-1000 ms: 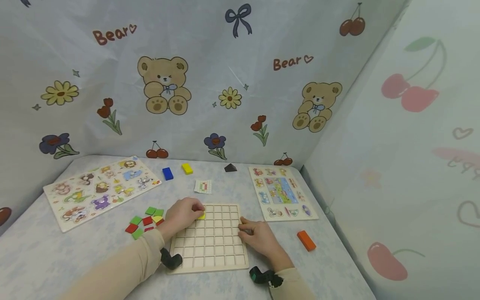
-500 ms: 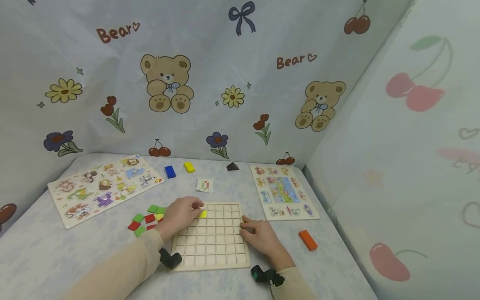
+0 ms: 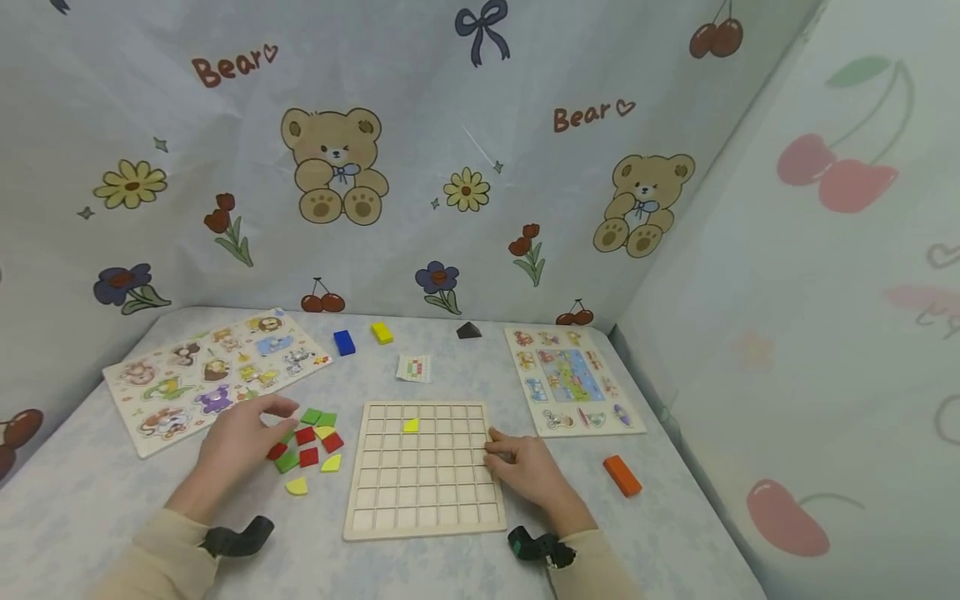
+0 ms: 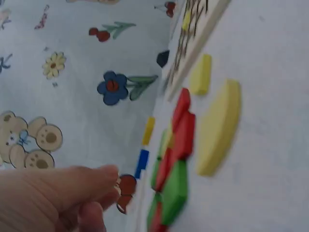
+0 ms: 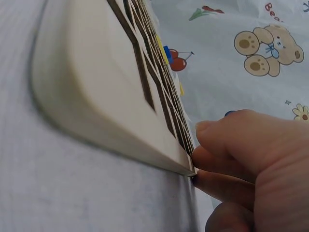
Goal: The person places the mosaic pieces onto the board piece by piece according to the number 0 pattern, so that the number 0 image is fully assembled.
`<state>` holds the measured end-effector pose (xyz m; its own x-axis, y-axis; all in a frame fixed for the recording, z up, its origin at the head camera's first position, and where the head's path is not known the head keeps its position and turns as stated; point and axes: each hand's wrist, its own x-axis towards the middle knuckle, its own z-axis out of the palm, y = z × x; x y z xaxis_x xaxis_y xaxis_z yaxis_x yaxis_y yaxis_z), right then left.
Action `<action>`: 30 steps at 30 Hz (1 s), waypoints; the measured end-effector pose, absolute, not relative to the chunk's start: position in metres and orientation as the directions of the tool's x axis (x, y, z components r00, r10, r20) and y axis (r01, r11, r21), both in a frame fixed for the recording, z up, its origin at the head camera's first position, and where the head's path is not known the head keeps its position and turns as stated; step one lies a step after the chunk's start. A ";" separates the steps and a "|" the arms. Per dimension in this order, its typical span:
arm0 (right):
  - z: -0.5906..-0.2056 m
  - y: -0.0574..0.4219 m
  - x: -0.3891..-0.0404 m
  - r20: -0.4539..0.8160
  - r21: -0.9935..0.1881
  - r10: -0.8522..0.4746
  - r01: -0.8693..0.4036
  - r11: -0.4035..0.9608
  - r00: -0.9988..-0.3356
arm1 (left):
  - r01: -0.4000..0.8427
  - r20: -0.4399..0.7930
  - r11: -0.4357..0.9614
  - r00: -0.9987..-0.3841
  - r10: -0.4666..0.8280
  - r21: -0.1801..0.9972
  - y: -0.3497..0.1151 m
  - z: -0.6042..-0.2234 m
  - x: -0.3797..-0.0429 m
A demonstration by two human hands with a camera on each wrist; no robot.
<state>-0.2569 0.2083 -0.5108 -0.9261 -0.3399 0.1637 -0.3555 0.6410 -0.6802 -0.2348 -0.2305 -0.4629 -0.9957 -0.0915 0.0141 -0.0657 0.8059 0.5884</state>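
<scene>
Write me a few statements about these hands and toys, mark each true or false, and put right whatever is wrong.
1. The right hand touches the edge of the wooden grid board. True.
2. The left hand grips the orange block. False: it is at the loose tiles; the orange block lies to the right of the right hand.
3. The loose tiles include red, green and yellow ones. True.
4. The wooden grid board holds no tile. False: one yellow tile lies on it.
5. A small printed card lies beyond the wooden grid board's far edge. True.
6. The blue block is right of the yellow block. False: the blue block is left of the yellow block.
</scene>
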 end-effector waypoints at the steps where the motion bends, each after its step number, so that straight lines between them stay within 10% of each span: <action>1: -0.510 0.209 -0.257 0.160 -0.685 -0.336 -0.350 0.640 -0.928 | -0.065 0.000 0.805 -0.997 -0.080 0.589 -0.234 -0.468 -0.235; 30: -0.511 0.210 -0.256 0.159 -0.611 -0.358 -0.376 0.696 -0.920 | -0.020 0.007 0.829 -1.000 -0.028 0.559 -0.232 -0.490 -0.235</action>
<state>-0.2556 0.2096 -0.5114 -0.9204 -0.3575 0.1585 -0.3758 0.6965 -0.6113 -0.2355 -0.2324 -0.4896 -0.9996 -0.0284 0.0072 -0.0195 0.8292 0.5586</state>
